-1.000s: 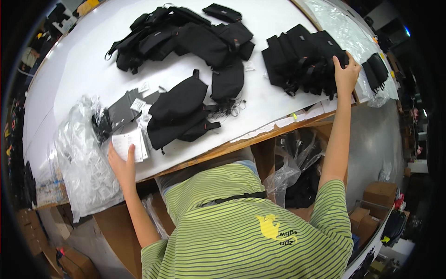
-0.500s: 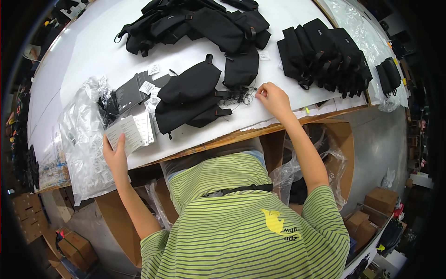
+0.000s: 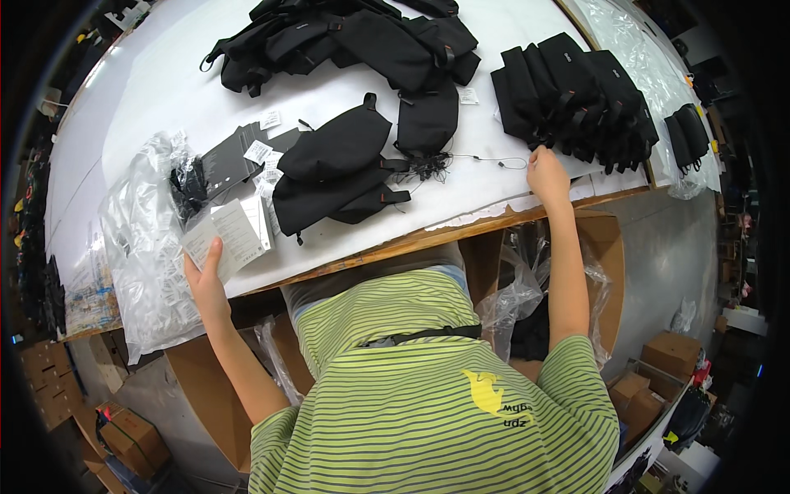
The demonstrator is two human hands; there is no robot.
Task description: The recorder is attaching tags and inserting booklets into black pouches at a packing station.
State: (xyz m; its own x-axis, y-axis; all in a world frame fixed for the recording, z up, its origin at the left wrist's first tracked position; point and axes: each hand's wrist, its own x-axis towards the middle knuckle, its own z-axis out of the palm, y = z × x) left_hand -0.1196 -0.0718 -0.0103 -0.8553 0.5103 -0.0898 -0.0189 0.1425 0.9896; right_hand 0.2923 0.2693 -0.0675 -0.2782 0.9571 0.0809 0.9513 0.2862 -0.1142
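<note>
My left hand [image 3: 207, 281] pinches a grey printed card [image 3: 233, 239], thumb on top, above the table's left front. White cards [image 3: 261, 221] lie just beside it. Over to the right, my right hand [image 3: 548, 174] is closed on the end of a thin black cord [image 3: 491, 160]. That cord stretches leftward to a tangle of black cords [image 3: 429, 169] on the table. Two black bags [image 3: 333, 148] lie between my hands, and a black pouch [image 3: 426, 122] sits right behind the tangle.
A heap of black bags [image 3: 362, 45] covers the far middle. Several black bags [image 3: 576, 99] stand in a row at right. Dark cards [image 3: 230, 160] and clear plastic bags [image 3: 144, 247] lie at left. Open cardboard boxes [image 3: 605, 280] stand under the wooden table edge [image 3: 370, 262].
My right hand has moved to the right, drawing a cord out straight from the tangle. My left hand still holds the card and has barely shifted.
</note>
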